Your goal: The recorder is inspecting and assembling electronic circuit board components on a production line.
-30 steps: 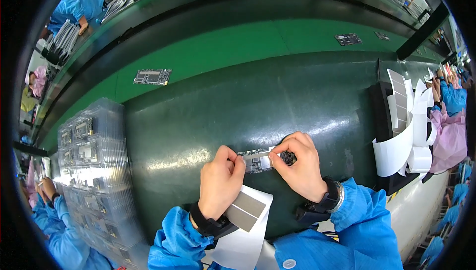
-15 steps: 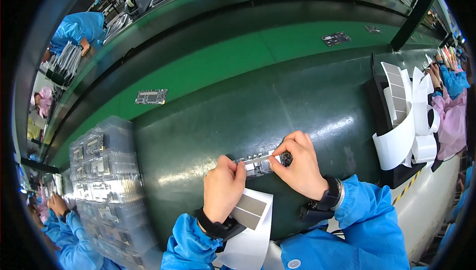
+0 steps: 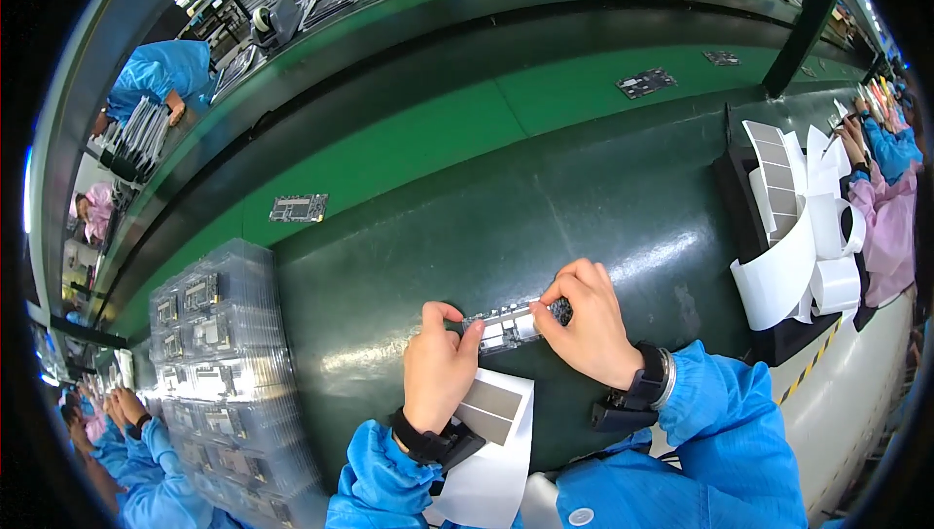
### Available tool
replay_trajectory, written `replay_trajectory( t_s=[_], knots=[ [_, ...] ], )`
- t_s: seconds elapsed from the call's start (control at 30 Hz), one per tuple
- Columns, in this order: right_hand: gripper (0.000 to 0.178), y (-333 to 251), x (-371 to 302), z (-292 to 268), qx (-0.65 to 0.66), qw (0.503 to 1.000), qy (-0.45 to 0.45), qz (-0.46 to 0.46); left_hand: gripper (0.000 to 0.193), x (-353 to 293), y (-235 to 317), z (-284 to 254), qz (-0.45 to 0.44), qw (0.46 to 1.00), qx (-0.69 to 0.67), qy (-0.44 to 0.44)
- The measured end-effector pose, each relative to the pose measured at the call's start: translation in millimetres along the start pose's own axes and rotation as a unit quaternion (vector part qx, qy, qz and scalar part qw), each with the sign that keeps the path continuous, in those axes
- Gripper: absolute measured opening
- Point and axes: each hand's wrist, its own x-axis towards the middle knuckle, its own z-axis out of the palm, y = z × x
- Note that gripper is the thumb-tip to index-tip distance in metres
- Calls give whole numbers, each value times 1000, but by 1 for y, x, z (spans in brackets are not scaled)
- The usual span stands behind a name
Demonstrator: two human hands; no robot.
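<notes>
Right hand (image 3: 589,325) has its thumb and forefinger in a pinch shape at the right end of a thin light-grey strip (image 3: 511,316) over a dark rectangular circuit board (image 3: 498,336); can't tell if that grip is on strip, board or both. Left hand (image 3: 443,364) has thumb and forefinger apart at the board's left end, and whether they're gripping it, no clue. Board's near the near edge of the dark green counter (image 3: 389,257). I'd steady it by the rims, keep the strip straight, go easy on the parts. Fingers hide both board ends; the white backing sheet (image 3: 482,480) gets cut off below the near edge.
</notes>
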Motion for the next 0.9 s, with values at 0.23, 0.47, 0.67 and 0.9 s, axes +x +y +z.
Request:
replay_trajectory(
  t_s=[0.23,0.47,0.67,0.9],
  knots=[
    [15,3,0,-4,-9,1000,-3,0,24,0,3,2,10,1000,6,4],
    [15,6,2,-6,16,999,-21,23,24,1,2,0,5,1000,-3,2],
    [49,-16,-13,-5,-125,943,-227,-210,20,1,-5,4,9,999,-25,26],
    [50,2,-3,-8,-133,924,-225,-280,19,-3,-8,5,-10,996,-87,27]
  ],
)
